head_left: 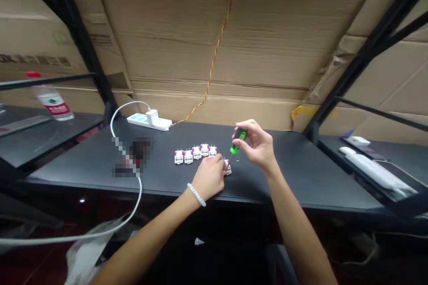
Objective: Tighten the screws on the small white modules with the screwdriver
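One small white module (229, 170) is held down on the black tabletop (297, 173), near its front edge, by the left hand (210, 175). Its left side is gripped by the curled left fingers, whose contact is partly hidden, while its right side is left exposed. The green-and-black screwdriver (241, 134) is pinched by its handle between thumb and fingers of the right hand (257, 144), above and to the right of the module; its shaft is slanted down to the module, though the tip cannot be made out. Five similar white-and-purple modules (188, 156) are lined up in a slightly curved row beyond and left of the held one. A beaded bracelet (196, 194) is worn on the left wrist. Farther back, a white plug adapter (153, 116) is seated in a power strip (163, 124), beside the cardboard wall (254, 109). At far left, a red-capped bottle (56, 103) is seen.
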The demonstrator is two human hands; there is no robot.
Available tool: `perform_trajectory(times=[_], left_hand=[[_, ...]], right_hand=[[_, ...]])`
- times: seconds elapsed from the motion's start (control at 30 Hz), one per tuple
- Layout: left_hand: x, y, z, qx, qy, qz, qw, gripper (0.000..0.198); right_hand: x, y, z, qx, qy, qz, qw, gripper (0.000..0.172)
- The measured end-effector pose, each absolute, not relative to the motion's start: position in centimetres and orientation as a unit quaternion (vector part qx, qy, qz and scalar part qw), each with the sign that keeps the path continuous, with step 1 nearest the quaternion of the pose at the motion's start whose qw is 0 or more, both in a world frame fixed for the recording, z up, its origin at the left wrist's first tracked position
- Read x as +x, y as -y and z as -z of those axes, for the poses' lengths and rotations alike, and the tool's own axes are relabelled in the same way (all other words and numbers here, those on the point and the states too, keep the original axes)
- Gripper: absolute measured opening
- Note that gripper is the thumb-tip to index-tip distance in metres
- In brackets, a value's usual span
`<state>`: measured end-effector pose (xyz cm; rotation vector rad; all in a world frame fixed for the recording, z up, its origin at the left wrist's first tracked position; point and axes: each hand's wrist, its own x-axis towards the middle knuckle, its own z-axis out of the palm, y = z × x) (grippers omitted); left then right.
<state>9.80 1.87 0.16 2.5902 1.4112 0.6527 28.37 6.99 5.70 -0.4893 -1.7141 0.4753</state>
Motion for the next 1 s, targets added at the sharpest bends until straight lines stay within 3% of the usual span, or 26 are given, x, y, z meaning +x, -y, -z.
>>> perform_trajectory(times=[0.17,0.47,0.7,1.0], left_hand=[[9.9,-1.8,-0.2,0.857,-0.466,-0.213,0.053,0.013],[9.9,-2.0,-0.1,0.854,-0.467,-0.222,0.053,0.013],[9.9,-2.0,0.0,0.855,-0.466,-0.221,0.058,0.012],[9.9,-1.9,-0.2,0.856,-0.471,-0.209,0.048,0.011]], right_hand=[[28.1,-7.2,-5.3,-0.193,0.743,-0.171,0.617,0.033],[28.1,-6.6,-4.7,-0.177,0.718,-0.308,0.598,0.041],[27.3,-7.4,-4.4,-0.171,0.686,-0.245,0.664,0.043],[27.4,-7.2,-4.1,-0.155,0.699,-0.302,0.629,0.036]])
